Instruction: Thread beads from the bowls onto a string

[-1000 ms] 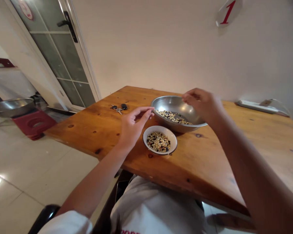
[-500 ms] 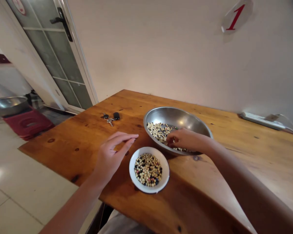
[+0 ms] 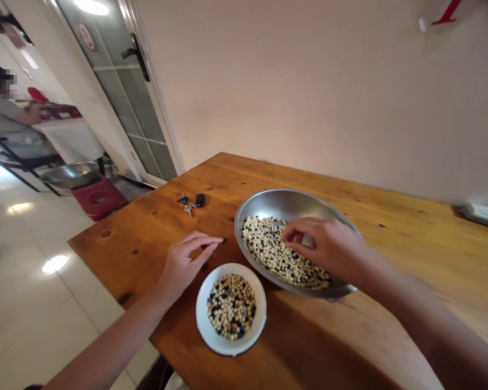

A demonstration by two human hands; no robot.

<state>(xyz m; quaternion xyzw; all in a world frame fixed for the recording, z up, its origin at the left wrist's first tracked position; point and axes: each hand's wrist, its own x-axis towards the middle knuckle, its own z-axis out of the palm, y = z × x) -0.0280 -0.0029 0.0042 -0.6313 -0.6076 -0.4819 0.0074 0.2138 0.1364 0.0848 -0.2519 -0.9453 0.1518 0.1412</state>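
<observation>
My left hand (image 3: 190,261) is above the wooden table, thumb and index finger pressed together at the tips. A tiny dark speck shows at those fingertips, too small to name. Below and to its right stands a white bowl (image 3: 202,319) of small round beads (image 3: 231,306), mostly cream and black with a few pink and blue ones. My right hand (image 3: 323,244) hovers inside a wide steel basin (image 3: 264,200), over more cream and black beads (image 3: 268,252). Its fingers are curled in toward the thumb; whatever they hold, if anything, is hidden.
A bunch of keys (image 3: 191,203) with a black fob lies on the wooden table (image 3: 228,179). A power strip (image 3: 483,214) rests by the wall. Off to the left are a red stool (image 3: 97,200), another steel basin (image 3: 71,174), a glazed door (image 3: 124,86) and a seated person (image 3: 8,119).
The view has swung left, bringing the seated person into sight. My right hand has lifted from the beads in the basin, uncovering more of them. My left hand keeps its pinch.
</observation>
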